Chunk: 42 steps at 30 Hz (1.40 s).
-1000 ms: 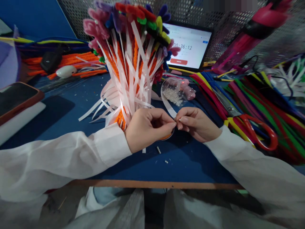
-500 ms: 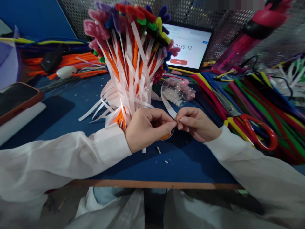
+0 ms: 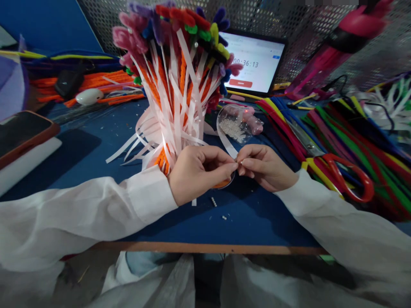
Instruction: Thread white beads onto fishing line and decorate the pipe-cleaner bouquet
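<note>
Head view: both hands were up over the front of the blue table [image 3: 180, 229], tips meeting. Left hand [image 3: 233, 166]: thumb and index pinched together; whatever sat between them was too small to make out. Right hand [image 3: 241, 163]: thumb and index also together, just beside the left tips. White ribbon [image 3: 229, 146] arced down past the bead bag [image 3: 234, 128] into that meeting point; couldn't tell which pinch clamped it. Orange round item [image 3: 224, 185] sat below the tips, mostly hidden by the left hand. Loose beads [image 3: 213, 201] lay nearer the table edge. Bouquet [image 3: 175, 90] crowded the left side: upright, tall, trailing ribbons, base partly behind the left hand and wrist, blocking much of the back and part of the tablet [image 3: 253, 64]. Scissors [image 3: 349, 177] lay on the pipe cleaners [image 3: 356, 141] right of the right hand. Phone [image 3: 25, 132] far left, key fob [image 3: 69, 82] and orange stems [image 3: 109, 78] behind. Pink bottle [image 3: 337, 55] leaned back right, clear of both hands.
</note>
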{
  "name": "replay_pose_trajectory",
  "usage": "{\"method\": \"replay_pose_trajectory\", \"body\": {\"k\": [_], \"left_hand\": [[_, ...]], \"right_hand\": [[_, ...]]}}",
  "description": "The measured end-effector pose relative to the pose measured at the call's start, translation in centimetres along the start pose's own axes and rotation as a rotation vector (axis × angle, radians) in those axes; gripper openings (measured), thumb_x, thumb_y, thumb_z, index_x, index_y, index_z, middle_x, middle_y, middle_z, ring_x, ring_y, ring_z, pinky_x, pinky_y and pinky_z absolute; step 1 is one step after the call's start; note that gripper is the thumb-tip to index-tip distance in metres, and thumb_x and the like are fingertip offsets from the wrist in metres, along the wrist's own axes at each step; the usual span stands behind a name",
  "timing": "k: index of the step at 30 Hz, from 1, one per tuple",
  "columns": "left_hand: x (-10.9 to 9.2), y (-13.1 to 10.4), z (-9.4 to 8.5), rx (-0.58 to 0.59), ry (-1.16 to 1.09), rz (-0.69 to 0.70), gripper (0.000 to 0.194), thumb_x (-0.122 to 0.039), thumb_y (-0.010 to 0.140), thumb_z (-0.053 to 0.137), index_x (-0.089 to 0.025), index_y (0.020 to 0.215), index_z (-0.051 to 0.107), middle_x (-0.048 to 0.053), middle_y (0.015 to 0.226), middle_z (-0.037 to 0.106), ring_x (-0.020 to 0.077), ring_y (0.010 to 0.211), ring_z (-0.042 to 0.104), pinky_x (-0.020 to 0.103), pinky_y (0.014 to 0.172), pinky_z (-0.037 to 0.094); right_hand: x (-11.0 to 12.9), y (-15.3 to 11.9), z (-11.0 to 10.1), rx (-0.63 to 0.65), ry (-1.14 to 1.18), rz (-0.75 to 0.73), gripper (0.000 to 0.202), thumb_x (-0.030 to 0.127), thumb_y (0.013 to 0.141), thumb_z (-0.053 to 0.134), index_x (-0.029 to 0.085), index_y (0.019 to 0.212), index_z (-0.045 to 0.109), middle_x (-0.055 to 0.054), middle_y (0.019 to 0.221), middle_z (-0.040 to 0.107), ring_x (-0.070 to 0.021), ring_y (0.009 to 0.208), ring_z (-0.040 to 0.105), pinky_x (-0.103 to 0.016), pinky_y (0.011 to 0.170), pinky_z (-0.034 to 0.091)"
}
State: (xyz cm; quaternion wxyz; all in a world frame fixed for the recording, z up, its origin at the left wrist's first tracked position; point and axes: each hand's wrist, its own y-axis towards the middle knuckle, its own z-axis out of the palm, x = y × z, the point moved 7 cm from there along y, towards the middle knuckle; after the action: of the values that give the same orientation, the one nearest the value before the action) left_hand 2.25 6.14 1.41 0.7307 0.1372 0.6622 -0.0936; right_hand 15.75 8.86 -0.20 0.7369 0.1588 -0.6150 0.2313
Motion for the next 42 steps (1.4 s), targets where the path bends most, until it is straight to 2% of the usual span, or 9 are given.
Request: {"method": "replay_pose_trajectory", "body": {"k": [9, 16, 20, 23, 33, 39, 40, 42], "left_hand": [[0.0, 0.0, 0.0, 0.001, -0.033, 0.003, 0.014, -0.021, 0.071, 0.083, -0.01, 0.075, 0.076, 0.004, 0.064, 0.072, 0.0089, 0.058, 0.065, 0.016, 0.056, 0.054], [0.2, 0.0, 0.0, -0.007, -0.046, -0.013, 0.017, -0.026, 0.069, 0.085, -0.011, 0.073, 0.076, 0.004, 0.065, 0.072, 0.009, 0.057, 0.065, 0.016, 0.055, 0.053], [0.2, 0.1, 0.2, 0.02, -0.023, 0.002, 0.03, -0.034, 0.069, 0.085, -0.01, 0.084, 0.078, 0.008, 0.072, 0.074, 0.0123, 0.06, 0.066, 0.021, 0.056, 0.054], [0.0, 0.1, 0.4, 0.045, 0.01, 0.016, 0.035, -0.04, 0.072, 0.082, -0.01, 0.09, 0.077, 0.009, 0.075, 0.074, 0.0127, 0.06, 0.065, 0.021, 0.052, 0.052], [-0.3, 0.1, 0.0, 0.042, 0.086, 0.041, 0.02, -0.031, 0.081, 0.075, -0.011, 0.086, 0.076, 0.006, 0.077, 0.076, 0.0058, 0.052, 0.058, 0.015, 0.047, 0.048], [-0.6, 0.1, -0.1, 0.032, 0.151, 0.117, 0.014, -0.024, 0.082, 0.071, -0.011, 0.082, 0.075, 0.007, 0.077, 0.075, 0.011, 0.067, 0.067, 0.019, 0.061, 0.053], [-0.6, 0.1, -0.1, 0.027, 0.152, 0.116, 0.014, -0.024, 0.082, 0.071, -0.01, 0.081, 0.075, 0.007, 0.076, 0.075, 0.0118, 0.067, 0.067, 0.02, 0.061, 0.054], [-0.5, 0.1, -0.1, 0.022, 0.136, 0.104, 0.015, -0.025, 0.081, 0.072, -0.01, 0.081, 0.075, 0.008, 0.075, 0.075, 0.0129, 0.067, 0.067, 0.021, 0.061, 0.054]], "right_hand": [[0.7, -0.2, -0.2, -0.042, -0.093, -0.118, 0.013, 0.032, 0.07, 0.086, 0.022, 0.072, 0.077, 0.0, 0.061, 0.071, -0.0073, 0.051, 0.06, -0.016, 0.041, 0.035], [1.3, -0.5, -0.4, -0.087, -0.174, -0.201, 0.014, 0.032, 0.072, 0.085, 0.021, 0.071, 0.076, 0.002, 0.055, 0.066, -0.0078, 0.049, 0.056, -0.019, 0.042, 0.035], [1.6, -0.6, -0.5, -0.127, -0.19, -0.199, 0.016, 0.033, 0.074, 0.083, 0.021, 0.07, 0.074, 0.003, 0.054, 0.065, -0.0061, 0.045, 0.051, -0.019, 0.041, 0.032], [1.8, -0.7, -0.6, -0.149, -0.187, -0.207, 0.017, 0.033, 0.073, 0.083, 0.021, 0.069, 0.073, 0.003, 0.057, 0.066, -0.0065, 0.047, 0.052, -0.02, 0.043, 0.037], [2.2, -0.9, -0.6, -0.12, -0.303, -0.259, 0.013, 0.029, 0.076, 0.082, 0.02, 0.073, 0.072, 0.001, 0.06, 0.067, -0.009, 0.051, 0.057, -0.023, 0.051, 0.047], [3.6, -1.2, -0.8, -0.029, -0.487, -0.246, 0.013, 0.033, 0.077, 0.08, 0.022, 0.077, 0.075, -0.001, 0.065, 0.07, -0.0118, 0.056, 0.06, -0.026, 0.05, 0.046], [4.0, -1.2, -1.2, -0.051, -0.526, -0.261, 0.014, 0.035, 0.078, 0.079, 0.022, 0.075, 0.074, -0.001, 0.063, 0.069, -0.0124, 0.055, 0.06, -0.026, 0.049, 0.045], [5.5, -1.6, -2.6, -0.206, -0.615, -0.354, 0.021, 0.039, 0.082, 0.075, 0.024, 0.068, 0.072, 0.0, 0.058, 0.066, -0.0125, 0.051, 0.057, -0.028, 0.046, 0.042]]}}
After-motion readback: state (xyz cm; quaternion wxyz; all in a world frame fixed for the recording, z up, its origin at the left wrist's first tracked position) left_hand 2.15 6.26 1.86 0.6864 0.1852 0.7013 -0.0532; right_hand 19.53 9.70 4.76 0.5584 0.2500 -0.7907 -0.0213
